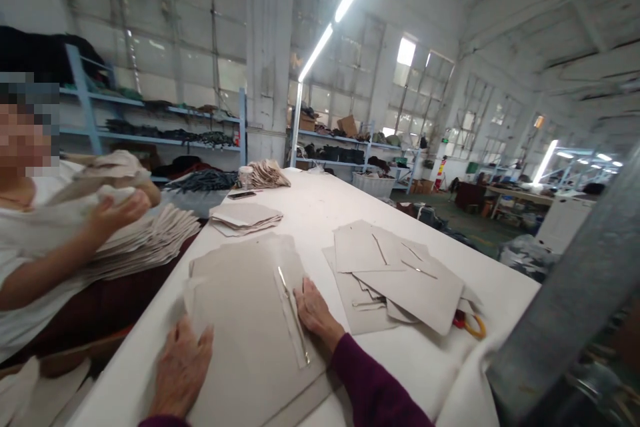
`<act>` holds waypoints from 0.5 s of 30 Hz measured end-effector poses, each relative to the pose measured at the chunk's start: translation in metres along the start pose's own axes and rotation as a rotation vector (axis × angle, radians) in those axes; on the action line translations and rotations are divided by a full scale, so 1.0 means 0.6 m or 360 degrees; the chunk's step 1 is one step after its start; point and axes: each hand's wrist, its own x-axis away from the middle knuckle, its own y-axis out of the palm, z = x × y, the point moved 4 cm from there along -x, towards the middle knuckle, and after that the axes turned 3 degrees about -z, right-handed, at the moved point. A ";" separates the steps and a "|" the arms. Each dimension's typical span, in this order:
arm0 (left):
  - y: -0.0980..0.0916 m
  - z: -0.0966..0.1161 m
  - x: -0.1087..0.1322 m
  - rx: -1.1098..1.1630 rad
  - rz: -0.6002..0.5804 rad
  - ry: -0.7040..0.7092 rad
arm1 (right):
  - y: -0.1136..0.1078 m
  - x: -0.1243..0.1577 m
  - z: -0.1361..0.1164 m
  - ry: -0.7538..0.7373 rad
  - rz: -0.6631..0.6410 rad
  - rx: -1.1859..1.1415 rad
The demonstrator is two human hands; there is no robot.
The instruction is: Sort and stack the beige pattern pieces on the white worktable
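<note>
A beige fabric panel (pixel 240 320) lies flat on a stack of similar pieces in front of me. A zipper (pixel 293 310) on a pale strip runs down its right part. My left hand (pixel 183 365) rests at the panel's left edge, fingers apart and open. Just right of the zipper, my right hand (pixel 316 307) lies on the fabric with its fingers stretched out, holding nothing I can see. To the right, overlapping beige pieces with zippers (pixel 425 290) form a loose pile. Scissors (pixel 473 325) with red and yellow handles stick out from under that pile.
The white table (pixel 320 203) carries a smaller beige stack (pixel 246 217), a phone (pixel 242 195) and a heap of fabric (pixel 267 175). A co-worker (pixel 75 213) holds cloth at the left, beside stacked fabric (pixel 150 240). A grey metal post (pixel 570 307) stands near right.
</note>
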 end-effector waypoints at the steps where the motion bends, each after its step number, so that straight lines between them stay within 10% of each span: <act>1: 0.003 -0.002 -0.001 0.0015 -0.0024 -0.0017 | 0.002 0.003 0.010 -0.0037 -0.0027 0.0093; 15: 0.042 -0.036 -0.020 0.0115 0.0104 0.0260 | -0.144 0.006 0.242 0.0246 0.0196 0.1138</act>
